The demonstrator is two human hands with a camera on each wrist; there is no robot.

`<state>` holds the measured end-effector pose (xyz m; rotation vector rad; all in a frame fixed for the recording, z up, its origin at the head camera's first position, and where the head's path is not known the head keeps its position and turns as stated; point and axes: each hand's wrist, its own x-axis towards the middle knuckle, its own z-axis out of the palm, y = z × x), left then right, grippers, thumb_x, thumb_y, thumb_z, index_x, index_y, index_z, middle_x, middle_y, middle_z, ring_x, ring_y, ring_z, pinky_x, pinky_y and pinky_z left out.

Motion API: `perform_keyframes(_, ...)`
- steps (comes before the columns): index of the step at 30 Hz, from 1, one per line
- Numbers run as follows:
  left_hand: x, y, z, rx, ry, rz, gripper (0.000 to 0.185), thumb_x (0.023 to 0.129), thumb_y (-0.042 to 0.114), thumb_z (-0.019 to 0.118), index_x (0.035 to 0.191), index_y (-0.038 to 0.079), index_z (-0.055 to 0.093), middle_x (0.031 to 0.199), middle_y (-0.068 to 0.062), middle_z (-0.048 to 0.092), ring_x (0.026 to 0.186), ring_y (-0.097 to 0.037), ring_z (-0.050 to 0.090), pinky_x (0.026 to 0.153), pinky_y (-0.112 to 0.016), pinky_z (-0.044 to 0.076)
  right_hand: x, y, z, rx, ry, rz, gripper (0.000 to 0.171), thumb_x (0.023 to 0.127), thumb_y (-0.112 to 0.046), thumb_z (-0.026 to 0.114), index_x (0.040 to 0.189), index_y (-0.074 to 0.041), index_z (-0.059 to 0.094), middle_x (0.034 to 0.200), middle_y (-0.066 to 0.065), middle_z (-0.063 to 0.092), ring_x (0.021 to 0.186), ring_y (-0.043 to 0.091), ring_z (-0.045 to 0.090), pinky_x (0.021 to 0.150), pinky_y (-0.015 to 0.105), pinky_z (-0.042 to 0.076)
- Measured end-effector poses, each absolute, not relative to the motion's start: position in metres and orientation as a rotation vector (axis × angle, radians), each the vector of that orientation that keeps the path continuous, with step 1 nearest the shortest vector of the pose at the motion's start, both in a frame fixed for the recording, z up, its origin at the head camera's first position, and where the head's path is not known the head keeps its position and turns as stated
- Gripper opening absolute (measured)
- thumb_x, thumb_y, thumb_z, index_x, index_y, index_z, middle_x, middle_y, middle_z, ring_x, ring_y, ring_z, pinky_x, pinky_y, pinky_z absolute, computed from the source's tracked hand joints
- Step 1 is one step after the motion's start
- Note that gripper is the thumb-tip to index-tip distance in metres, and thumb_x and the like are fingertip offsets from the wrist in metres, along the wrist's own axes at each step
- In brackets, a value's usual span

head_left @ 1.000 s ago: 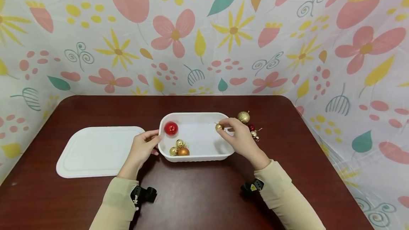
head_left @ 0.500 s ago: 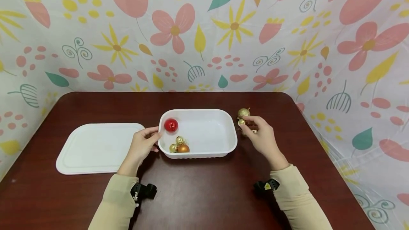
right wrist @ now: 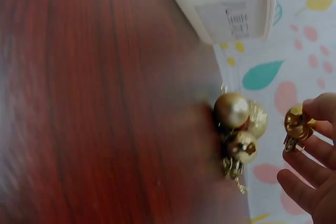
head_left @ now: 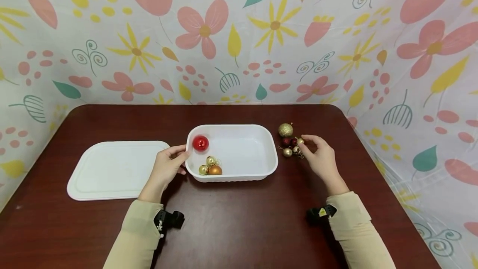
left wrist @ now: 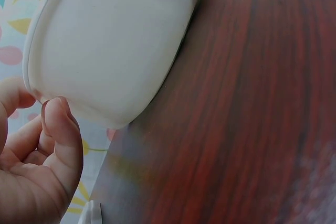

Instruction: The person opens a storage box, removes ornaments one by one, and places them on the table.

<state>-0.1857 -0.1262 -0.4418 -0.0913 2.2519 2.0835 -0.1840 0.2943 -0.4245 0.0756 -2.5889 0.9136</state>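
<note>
My left hand (head_left: pixel 167 168) holds the left end of a white plastic container (head_left: pixel 242 177), thumb at the rim and fingers outside; the left wrist view shows this pinch close up. Inside lie a shiny red bauble (head_left: pixel 200 143), an orange bauble (head_left: pixel 215 170) and small gold baubles (head_left: pixel 203 169). Right of the container, my right hand (head_left: pixel 321 159) pinches a small gold bauble (right wrist: pixel 297 123) above a cluster of baubles. That cluster has a glittery gold bauble (head_left: pixel 285 130), dark red baubles (head_left: pixel 286 142) and smaller gold ones (head_left: pixel 287 152).
A flat white lid (head_left: pixel 112 169) lies on the dark wooden table (head_left: pixel 239 227), left of the container. Behind the table hangs a flower-patterned cloth (head_left: pixel 239 53). The right wrist view shows a printed label (right wrist: pixel 236 17) on the container's end.
My right hand has moved right from over the container's right end to the cluster, still pinching the small gold bauble. My left hand keeps its hold on the container.
</note>
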Motion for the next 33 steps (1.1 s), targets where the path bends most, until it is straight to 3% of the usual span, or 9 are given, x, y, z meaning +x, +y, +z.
perform_keyframes(7, -0.186, -0.126, -0.440, -0.107, 2.253, 2.087, 0.034, 0.090, 0.009, 0.061, 0.121, -0.006, 0.059, 0.084, -0.001, 0.061, 0.057, -0.005, 0.056, 0.045, -0.021, 0.053, -0.193, 0.307, -0.427, -0.009, -2.675, 0.958, 0.034, 0.092, -0.022, 0.060, 0.119, -0.001, 0.060, 0.115, 0.022, 0.063, 0.101, 0.037, 0.060, 0.084, 0.052, 0.050)
perform_keyframes(14, -0.185, -0.125, -0.442, -0.110, 2.259, 2.068, 0.034, 0.091, 0.010, 0.061, 0.121, -0.006, 0.059, 0.084, -0.001, 0.060, 0.059, -0.006, 0.055, 0.047, -0.021, 0.053, -0.198, 0.315, -0.432, -0.091, -2.769, 0.905, 0.034, 0.093, -0.023, 0.059, 0.119, -0.002, 0.059, 0.115, 0.022, 0.062, 0.094, 0.037, 0.059, 0.077, 0.048, 0.049)
perform_keyframes(19, -0.184, -0.126, -0.443, -0.100, 2.271, 2.059, 0.035, 0.091, 0.010, 0.061, 0.121, -0.007, 0.059, 0.085, -0.003, 0.061, 0.059, -0.006, 0.055, 0.047, -0.022, 0.054, -0.201, 0.318, -0.434, -0.107, -2.831, 0.883, 0.033, 0.093, -0.023, 0.059, 0.119, -0.002, 0.059, 0.116, 0.023, 0.061, 0.100, 0.038, 0.057, 0.081, 0.050, 0.048)
perform_keyframes(26, -0.184, -0.126, -0.444, -0.108, 2.261, 2.064, 0.035, 0.091, 0.010, 0.061, 0.122, -0.006, 0.059, 0.093, -0.014, 0.062, 0.059, -0.006, 0.056, 0.047, -0.021, 0.054, -0.203, 0.316, -0.434, -0.096, -2.892, 0.853, 0.033, 0.093, -0.024, 0.057, 0.118, -0.001, 0.059, 0.116, 0.025, 0.060, 0.100, 0.039, 0.056, 0.079, 0.050, 0.048)
perform_keyframes(33, -0.184, -0.127, -0.442, -0.107, 2.244, 2.076, 0.035, 0.091, 0.010, 0.061, 0.122, -0.007, 0.058, 0.088, -0.007, 0.062, 0.058, -0.005, 0.056, 0.047, -0.021, 0.053, -0.200, 0.317, -0.432, -0.070, -2.895, 0.848, 0.033, 0.095, -0.022, 0.055, 0.119, -0.001, 0.060, 0.120, 0.027, 0.058, 0.105, 0.044, 0.054, 0.085, 0.055, 0.047)
